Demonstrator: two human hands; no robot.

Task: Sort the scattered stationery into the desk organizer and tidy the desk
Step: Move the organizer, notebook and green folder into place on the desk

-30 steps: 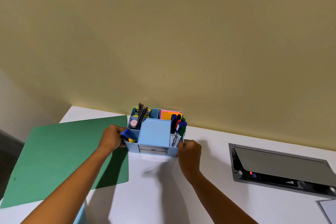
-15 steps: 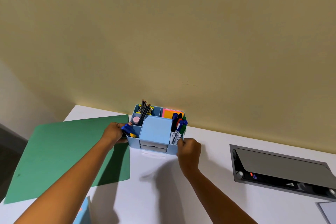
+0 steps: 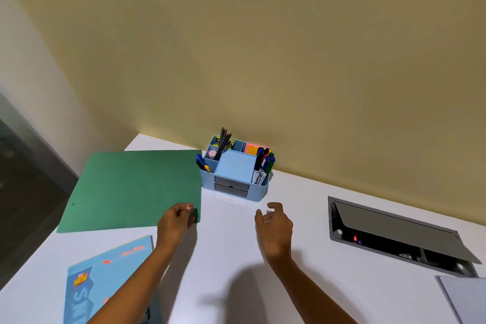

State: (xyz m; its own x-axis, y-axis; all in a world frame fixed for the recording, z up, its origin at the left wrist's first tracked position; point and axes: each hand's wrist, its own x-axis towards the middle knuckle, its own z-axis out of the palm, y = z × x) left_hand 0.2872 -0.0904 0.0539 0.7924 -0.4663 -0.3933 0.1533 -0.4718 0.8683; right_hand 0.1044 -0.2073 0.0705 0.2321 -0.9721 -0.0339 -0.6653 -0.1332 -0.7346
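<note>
While the desk organizer (image 3: 263,191) stands filled by the wall (image 3: 289,60), both hands sit short of it.
Left hand (image 3: 175,222) grip pinches the green folder (image 3: 131,189) at its near corner; right hand (image 3: 274,229) hovers, grip loosely spread.

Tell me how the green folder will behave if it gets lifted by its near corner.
Likely floppy: the green folder looks thin and lies flat on the desk, so a corner lift near the left hand would probably make it sag. Probably light for its wide area. Pushed, it may slide easily over the smooth white top.
</note>
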